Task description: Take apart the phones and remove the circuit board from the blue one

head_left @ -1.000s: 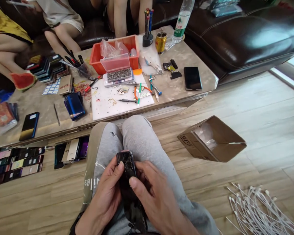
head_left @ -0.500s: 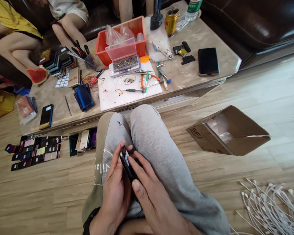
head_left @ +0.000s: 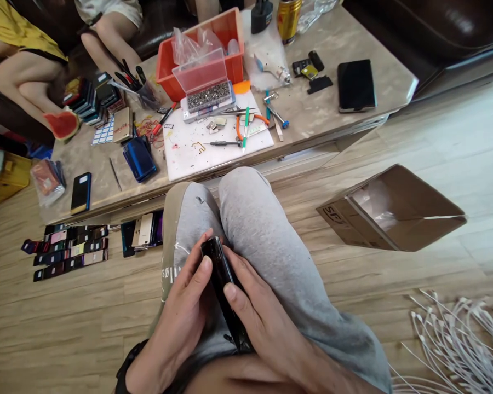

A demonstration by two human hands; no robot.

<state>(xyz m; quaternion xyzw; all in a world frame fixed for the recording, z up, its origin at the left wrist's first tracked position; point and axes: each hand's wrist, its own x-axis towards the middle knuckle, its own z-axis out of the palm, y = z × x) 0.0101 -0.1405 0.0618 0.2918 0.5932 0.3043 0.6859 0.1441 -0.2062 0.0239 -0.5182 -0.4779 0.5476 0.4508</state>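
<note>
As the left hand (head_left: 184,303) and right hand (head_left: 267,312) held a black phone (head_left: 217,261) over the lap, a cardboard box (head_left: 345,232) to the right showed "SF".

The left fingers wrapped the phone's left edge, thumb near its top end, while the right hand curled along the opposite edge; both were closed around the phone, which lay slanted between them, above grey trousers (head_left: 267,241) whose white lettering, including an "ø", ran upside down toward the left hand. White stickers on the phones in rows (head_left: 72,251) on the floor and the blue-and-white label sheet (head_left: 102,134) on the table (head_left: 96,169) were too small to read.
</note>
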